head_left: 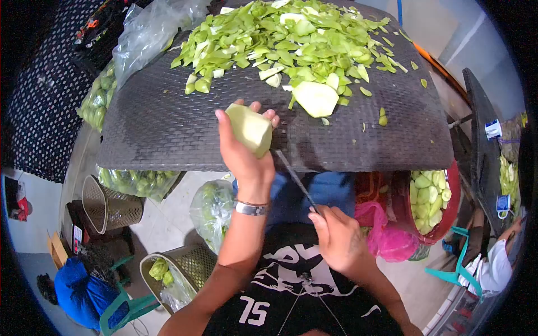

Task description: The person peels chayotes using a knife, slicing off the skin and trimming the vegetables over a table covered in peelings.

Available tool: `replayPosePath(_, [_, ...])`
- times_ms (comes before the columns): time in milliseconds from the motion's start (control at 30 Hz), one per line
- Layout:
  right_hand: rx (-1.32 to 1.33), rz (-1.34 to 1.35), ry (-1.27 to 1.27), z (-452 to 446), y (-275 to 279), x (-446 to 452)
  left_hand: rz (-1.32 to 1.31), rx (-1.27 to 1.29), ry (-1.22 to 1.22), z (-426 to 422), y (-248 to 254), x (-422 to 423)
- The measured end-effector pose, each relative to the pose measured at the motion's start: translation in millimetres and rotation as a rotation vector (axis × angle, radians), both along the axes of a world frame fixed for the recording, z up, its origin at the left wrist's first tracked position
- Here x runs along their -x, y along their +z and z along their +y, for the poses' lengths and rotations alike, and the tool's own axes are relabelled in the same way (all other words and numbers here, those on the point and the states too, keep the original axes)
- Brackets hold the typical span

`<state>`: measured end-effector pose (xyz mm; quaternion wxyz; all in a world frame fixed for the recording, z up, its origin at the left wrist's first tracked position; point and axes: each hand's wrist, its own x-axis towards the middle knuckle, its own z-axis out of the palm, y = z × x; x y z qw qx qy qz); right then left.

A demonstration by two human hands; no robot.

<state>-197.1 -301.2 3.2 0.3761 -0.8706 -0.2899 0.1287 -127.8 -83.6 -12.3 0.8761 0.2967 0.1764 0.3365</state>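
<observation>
My left hand [238, 154] is raised over the near edge of the dark woven table [162, 123], palm up. Its fingers curl round a peeled pale-green chayote [249, 130]. In my right hand [343, 241], lower and to the right, I grip a knife [297, 179] by its handle, most of which is hidden. The narrow blade points up and left, its tip close to the chayote but apart from it. Beyond my hands lies a wide heap of green peelings [280, 42]. A large pale cut piece [315, 99] rests at the heap's front.
Right of my lap stands a red tub [455, 196] of peeled pieces, beside a pink plastic bag [386, 235]. Bags of green chayotes [213, 207] and woven baskets [112, 204] stand on the left. One person in blue [84, 291] sits lower left; another person [499, 266] is far right.
</observation>
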Motion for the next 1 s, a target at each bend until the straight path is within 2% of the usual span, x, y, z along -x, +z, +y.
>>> replayPosePath(100, [-0.191, 0.139, -0.026, -6.1, 8.0, -4.8, -0.124, 0.189, -0.353, 15.8, 3.4, 1.6])
replayPosePath(167, [-0.242, 0.269, -0.144, 5.3, 27.3, -10.3, -0.146, 0.321, -0.471, 11.8, 2.9, 2.5])
replayPosePath(233, [-0.225, 0.282, -0.122, 6.4, 27.1, -13.7, -0.11, 0.283, -0.511, 8.7, 3.1, 4.3])
replayPosePath(300, [-0.129, 0.292, -0.081, 4.4, 30.3, -18.2, -0.114, 0.256, -0.547, 7.8, 4.8, 6.7])
replayPosePath(533, [-0.079, 0.223, -0.114, 4.7, 22.0, -11.6, -0.056, 0.138, -0.492, -0.5, 9.8, 8.7])
replayPosePath(700, [0.026, 0.221, -0.076, 10.1, 9.2, -13.0, -0.088, 0.157, -0.578, -2.8, 11.5, 11.8])
replayPosePath(900, [-0.165, 0.318, 0.012, 11.8, -3.1, -25.8, -0.042, 0.094, -0.565, -19.6, 20.4, 14.1])
replayPosePath(1000, [-0.155, 0.391, 0.008, 12.4, -1.4, -28.5, -0.039, -0.003, -0.572, -18.4, 14.2, 13.2])
